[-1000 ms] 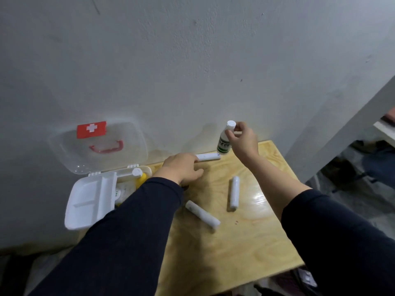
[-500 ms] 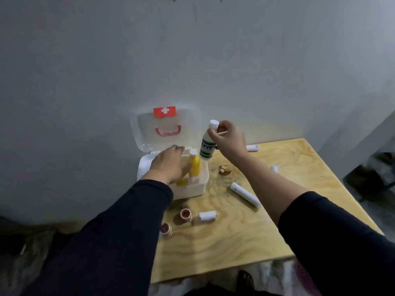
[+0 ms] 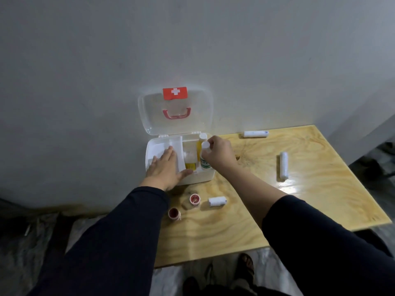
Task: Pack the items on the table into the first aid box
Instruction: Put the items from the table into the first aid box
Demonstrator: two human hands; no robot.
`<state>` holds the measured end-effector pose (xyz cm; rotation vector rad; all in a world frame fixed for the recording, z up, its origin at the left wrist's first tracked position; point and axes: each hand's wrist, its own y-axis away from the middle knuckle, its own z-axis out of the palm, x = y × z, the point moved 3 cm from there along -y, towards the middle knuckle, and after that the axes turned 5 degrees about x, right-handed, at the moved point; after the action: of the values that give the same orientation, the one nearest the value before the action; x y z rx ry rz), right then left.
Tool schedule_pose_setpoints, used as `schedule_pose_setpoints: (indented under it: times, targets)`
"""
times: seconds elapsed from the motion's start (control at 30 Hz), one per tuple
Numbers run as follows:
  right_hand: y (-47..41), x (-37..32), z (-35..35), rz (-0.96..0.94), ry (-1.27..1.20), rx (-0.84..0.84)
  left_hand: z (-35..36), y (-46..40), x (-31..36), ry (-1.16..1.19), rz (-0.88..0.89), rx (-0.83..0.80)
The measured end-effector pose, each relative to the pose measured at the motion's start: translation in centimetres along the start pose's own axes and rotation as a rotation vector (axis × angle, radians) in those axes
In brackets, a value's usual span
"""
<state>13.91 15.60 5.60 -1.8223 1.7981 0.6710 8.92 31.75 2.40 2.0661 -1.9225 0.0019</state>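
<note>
The white first aid box (image 3: 203,177) stands open at the table's far left, its clear lid (image 3: 149,112) with a red cross label leaning on the wall. My right hand (image 3: 220,154) grips a small white bottle with a green label (image 3: 204,160) and holds it upright inside the box's right side, beside a yellow bottle (image 3: 199,146). My left hand (image 3: 165,169) lies flat, fingers spread, on the white inner tray (image 3: 159,146). On the table lie three white rolls (image 3: 255,133) (image 3: 283,166) (image 3: 217,201) and two small red-capped jars (image 3: 195,199) (image 3: 174,213).
The plywood table (image 3: 235,227) stands against a grey wall. Its front edge is close to me and its right edge drops to the floor. My sandalled feet (image 3: 243,263) show below the front edge. A brown knot (image 3: 237,157) marks the wood by the box.
My right hand has carried the green-label bottle down from above the box into its right side. My left hand moved from beside the yellow bottle onto the tray. The view shifted right.
</note>
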Motion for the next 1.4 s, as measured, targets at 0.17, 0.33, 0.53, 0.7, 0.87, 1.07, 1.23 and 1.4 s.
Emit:
schedule_pose_setpoints:
  times: [0.17, 0.33, 0.53, 0.7, 0.87, 1.07, 1.23, 1.4]
  targets:
    - [-0.4, 0.3, 0.3, -0.008, 0.029, -0.042, 0.2, 0.1, 0.1, -0.009, 0.009, -0.009]
    - [-0.6, 1.1, -1.3, 0.012, -0.115, 0.012, 0.1, 0.1, 0.2, -0.035, 0.008, -0.008]
    - [-0.2, 5.8, -3.0, 0.08, 0.012, 0.064, 0.0, 0.4, 0.4, -0.058, 0.015, -0.007]
    - [1.5, 12.1, -2.5, 0.2, 0.32, 0.011, 0.1, 0.4, 0.3, -0.05, 0.014, -0.004]
    - [2.8, 15.1, -2.1, 0.271, 0.396, 0.007, 0.2, 0.7, 0.4, -0.036, 0.009, 0.008]
    - [2.3, 16.7, -3.2, 0.338, 0.345, 0.061, 0.4, 0.8, 0.8, -0.053, 0.002, 0.018]
    - [-0.7, 17.9, -6.9, 0.452, 0.201, 0.23, 0.9, 0.8, 1.1, -0.054, -0.032, 0.024]
    - [-2.9, 20.0, -8.8, 0.627, 0.125, 0.277, 1.5, 0.5, 1.0, -0.07, -0.061, 0.065]
